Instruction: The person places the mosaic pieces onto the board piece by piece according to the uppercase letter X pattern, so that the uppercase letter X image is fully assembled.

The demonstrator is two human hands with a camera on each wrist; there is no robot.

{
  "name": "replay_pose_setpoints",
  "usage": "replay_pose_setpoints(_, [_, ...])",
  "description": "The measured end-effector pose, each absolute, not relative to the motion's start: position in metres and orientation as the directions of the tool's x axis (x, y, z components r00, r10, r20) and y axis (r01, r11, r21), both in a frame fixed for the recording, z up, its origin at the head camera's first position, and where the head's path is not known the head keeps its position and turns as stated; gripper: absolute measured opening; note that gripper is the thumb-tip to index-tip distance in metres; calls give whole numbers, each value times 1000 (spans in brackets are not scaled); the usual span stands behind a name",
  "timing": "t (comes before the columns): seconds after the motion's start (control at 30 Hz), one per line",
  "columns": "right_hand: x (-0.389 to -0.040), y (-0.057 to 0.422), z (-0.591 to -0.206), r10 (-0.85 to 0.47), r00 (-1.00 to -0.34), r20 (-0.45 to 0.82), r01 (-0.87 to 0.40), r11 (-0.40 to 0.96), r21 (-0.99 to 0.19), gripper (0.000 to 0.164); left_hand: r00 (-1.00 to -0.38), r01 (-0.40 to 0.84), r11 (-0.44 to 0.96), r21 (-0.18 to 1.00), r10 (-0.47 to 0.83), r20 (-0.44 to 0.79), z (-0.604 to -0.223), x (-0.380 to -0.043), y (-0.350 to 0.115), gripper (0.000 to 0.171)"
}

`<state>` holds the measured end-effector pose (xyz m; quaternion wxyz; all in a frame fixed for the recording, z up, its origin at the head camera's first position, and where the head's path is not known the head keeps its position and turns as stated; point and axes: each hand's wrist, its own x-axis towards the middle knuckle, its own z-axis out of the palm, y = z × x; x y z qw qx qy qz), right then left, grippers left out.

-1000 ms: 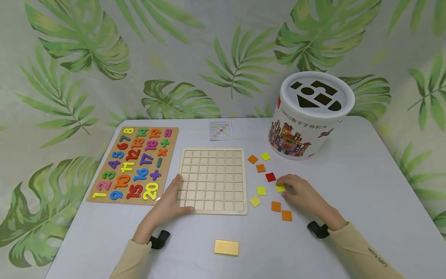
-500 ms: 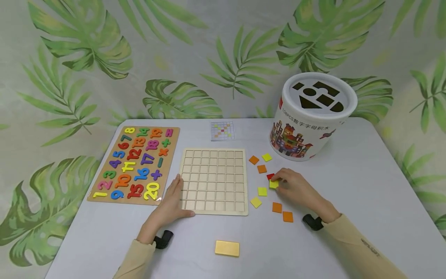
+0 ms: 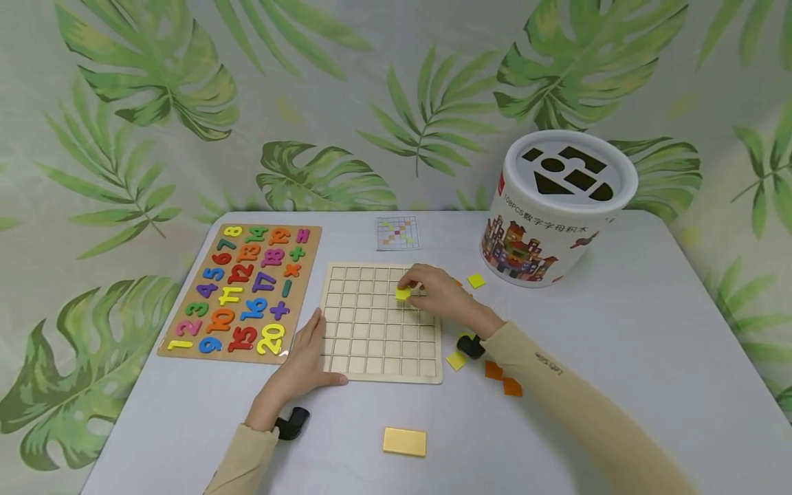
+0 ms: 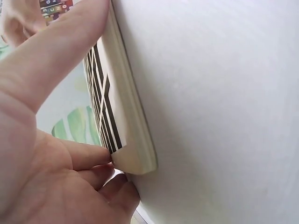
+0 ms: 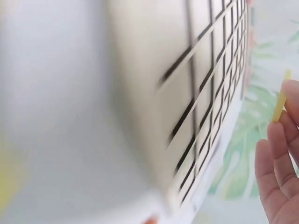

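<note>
Between thumb and fingers, my right hand pinches a yellow square tile over the upper right part of a wooden grid board. In the right wrist view that tile appears edge-on at the fingertips. My left hand spans the board's near left corner, fingers along the left side and thumb at the front edge. The left wrist view has the fingers right against the board's side. To the right lie loose yellow tiles and orange tiles; my right hand and forearm hide some others.
A number puzzle board lies at the left. Behind the grid board is a small card with a coloured grid pattern. A big white bucket with a shape-cut lid stands at the back right. A pale yellow block lies in front.
My right hand has picked up the yellow tile beside the red one and carried it left over the grid board. My left hand has stayed at the board's corner.
</note>
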<state>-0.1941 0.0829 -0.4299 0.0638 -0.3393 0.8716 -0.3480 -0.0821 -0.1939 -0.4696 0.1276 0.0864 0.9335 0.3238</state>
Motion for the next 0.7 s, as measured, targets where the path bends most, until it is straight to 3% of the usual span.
replay_pose_setpoints(0.33, [-225,2,-443,-655,-756,10,-523,594,-611,21,-948,88,784,614,255,-190,-469,-80,-196,119])
replay_pose_setpoints(0.7, [-235,-30,-454,-652,-758,3,-557,646,-522,24,-948,108,782,614,267,-173,-469,-82,-196,118])
